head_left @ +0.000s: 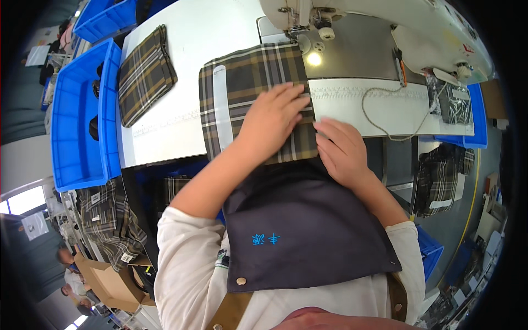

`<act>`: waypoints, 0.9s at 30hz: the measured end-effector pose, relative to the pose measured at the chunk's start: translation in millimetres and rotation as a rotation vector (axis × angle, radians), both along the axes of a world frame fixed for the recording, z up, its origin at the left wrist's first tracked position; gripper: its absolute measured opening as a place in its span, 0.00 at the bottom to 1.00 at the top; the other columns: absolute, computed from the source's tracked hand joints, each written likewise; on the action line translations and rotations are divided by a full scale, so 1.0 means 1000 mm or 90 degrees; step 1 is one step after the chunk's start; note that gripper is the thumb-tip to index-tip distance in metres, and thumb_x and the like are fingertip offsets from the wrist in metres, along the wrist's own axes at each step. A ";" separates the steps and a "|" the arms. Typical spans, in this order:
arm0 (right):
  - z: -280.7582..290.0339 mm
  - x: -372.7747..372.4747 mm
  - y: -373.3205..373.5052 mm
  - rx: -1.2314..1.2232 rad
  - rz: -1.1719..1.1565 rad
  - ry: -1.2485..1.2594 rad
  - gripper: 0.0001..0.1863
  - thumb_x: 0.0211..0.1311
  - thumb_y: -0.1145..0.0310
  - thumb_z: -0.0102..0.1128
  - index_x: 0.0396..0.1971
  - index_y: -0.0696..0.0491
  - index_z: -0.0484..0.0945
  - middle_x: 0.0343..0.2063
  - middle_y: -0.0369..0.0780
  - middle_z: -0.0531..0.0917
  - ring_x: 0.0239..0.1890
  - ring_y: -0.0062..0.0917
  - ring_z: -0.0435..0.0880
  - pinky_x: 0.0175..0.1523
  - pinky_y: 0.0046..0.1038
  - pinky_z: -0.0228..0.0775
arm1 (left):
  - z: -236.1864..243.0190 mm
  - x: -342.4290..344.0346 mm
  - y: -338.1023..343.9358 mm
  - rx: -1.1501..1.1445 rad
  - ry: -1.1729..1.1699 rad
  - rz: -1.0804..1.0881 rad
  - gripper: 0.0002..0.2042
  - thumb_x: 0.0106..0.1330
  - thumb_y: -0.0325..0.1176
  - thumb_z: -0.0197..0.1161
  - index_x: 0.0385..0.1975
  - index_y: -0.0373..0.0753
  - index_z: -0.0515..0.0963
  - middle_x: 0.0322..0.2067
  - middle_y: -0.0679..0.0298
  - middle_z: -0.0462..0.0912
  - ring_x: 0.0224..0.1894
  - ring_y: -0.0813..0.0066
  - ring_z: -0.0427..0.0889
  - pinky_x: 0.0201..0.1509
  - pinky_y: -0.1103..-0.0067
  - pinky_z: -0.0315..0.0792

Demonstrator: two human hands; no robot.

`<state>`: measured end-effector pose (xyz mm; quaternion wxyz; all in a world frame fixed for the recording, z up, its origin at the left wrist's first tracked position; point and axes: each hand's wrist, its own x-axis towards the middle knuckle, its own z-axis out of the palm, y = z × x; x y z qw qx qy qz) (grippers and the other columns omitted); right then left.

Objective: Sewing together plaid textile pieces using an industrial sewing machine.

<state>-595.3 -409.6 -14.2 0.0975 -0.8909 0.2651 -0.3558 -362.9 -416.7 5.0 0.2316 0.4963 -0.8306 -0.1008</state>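
A plaid fabric piece (253, 69) with a pale strip (221, 104) lies at the sewing table's front edge, by the needle area of a white sewing machine (412, 27). My left hand (269, 121) rests palm down on the plaid, fingers stretched toward its right edge. Lower down, my right hand (344, 151) touches that edge with loosely curved, separated fingers; its thumb is not clearly seen. A second folded plaid piece (146, 77) lies to the left on the white tabletop (192, 27).
Blue crates (77, 126) flank the table. Orange-handled snips (401, 69), a cord (388, 132) and bagged items (451, 102) are on the right. More plaid pieces (110, 220) hang lower left, near an open cardboard box (110, 283). Other people (74, 286) appear at far lower left.
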 end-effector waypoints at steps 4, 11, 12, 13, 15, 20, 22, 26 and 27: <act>-0.029 -0.017 0.034 0.124 -0.065 -0.095 0.11 0.62 0.69 0.70 0.41 0.58 0.86 0.36 0.42 0.88 0.35 0.32 0.88 0.39 0.32 0.79 | -0.004 -0.013 0.070 0.030 0.058 0.000 0.23 0.60 0.33 0.74 0.56 0.41 0.81 0.62 0.59 0.79 0.67 0.55 0.75 0.64 0.64 0.71; -0.021 0.007 0.033 0.954 -0.003 -0.269 0.15 0.78 0.63 0.58 0.32 0.57 0.82 0.22 0.34 0.83 0.20 0.14 0.77 0.26 0.17 0.68 | -0.025 -0.022 0.089 -0.114 -0.041 0.074 0.30 0.47 0.36 0.81 0.54 0.51 0.79 0.54 0.70 0.79 0.58 0.65 0.76 0.61 0.60 0.59; -0.019 0.006 0.034 0.953 -0.003 -0.269 0.15 0.78 0.63 0.58 0.32 0.57 0.82 0.22 0.34 0.83 0.20 0.14 0.77 0.26 0.17 0.68 | -0.028 -0.021 0.086 -0.171 -0.065 0.084 0.29 0.46 0.35 0.81 0.52 0.51 0.79 0.52 0.71 0.79 0.56 0.65 0.76 0.62 0.60 0.58; -0.018 0.005 0.035 0.987 0.011 -0.291 0.15 0.78 0.63 0.57 0.33 0.57 0.82 0.23 0.34 0.83 0.20 0.14 0.78 0.27 0.17 0.68 | -0.029 -0.020 0.086 -0.180 -0.055 0.083 0.22 0.46 0.33 0.79 0.44 0.52 0.82 0.46 0.74 0.81 0.52 0.70 0.77 0.67 0.61 0.56; -0.020 0.000 0.038 1.020 0.020 -0.316 0.15 0.79 0.63 0.57 0.33 0.57 0.82 0.24 0.34 0.84 0.21 0.14 0.78 0.28 0.17 0.69 | -0.025 -0.019 0.084 -0.216 -0.051 0.071 0.18 0.49 0.32 0.78 0.41 0.51 0.83 0.43 0.75 0.82 0.49 0.72 0.78 0.71 0.61 0.53; -0.028 -0.008 0.043 0.481 -0.126 -0.254 0.06 0.73 0.68 0.62 0.39 0.56 0.83 0.29 0.39 0.85 0.27 0.21 0.83 0.34 0.23 0.74 | -0.022 -0.020 0.079 -0.304 -0.035 0.044 0.08 0.56 0.33 0.69 0.36 0.48 0.84 0.39 0.75 0.83 0.43 0.76 0.80 0.73 0.61 0.52; -0.019 -0.008 0.040 0.429 -0.139 -0.204 0.06 0.69 0.72 0.65 0.43 0.54 0.83 0.31 0.40 0.85 0.29 0.28 0.85 0.36 0.27 0.76 | -0.025 -0.020 0.078 -0.302 -0.039 0.034 0.08 0.58 0.31 0.68 0.38 0.47 0.85 0.39 0.75 0.83 0.43 0.76 0.80 0.77 0.59 0.47; -0.016 -0.004 0.024 0.037 -0.028 -0.130 0.11 0.58 0.76 0.69 0.42 0.54 0.84 0.35 0.39 0.84 0.33 0.34 0.84 0.37 0.32 0.76 | -0.018 -0.019 0.078 -0.300 -0.047 0.043 0.08 0.59 0.30 0.66 0.38 0.47 0.85 0.39 0.75 0.83 0.43 0.76 0.80 0.77 0.59 0.47; -0.013 -0.003 0.021 -0.033 0.010 -0.100 0.12 0.55 0.77 0.70 0.40 0.55 0.84 0.34 0.40 0.84 0.34 0.36 0.84 0.36 0.33 0.76 | -0.016 -0.019 0.077 -0.298 -0.053 0.044 0.08 0.57 0.31 0.71 0.37 0.48 0.85 0.37 0.75 0.83 0.43 0.76 0.80 0.79 0.60 0.45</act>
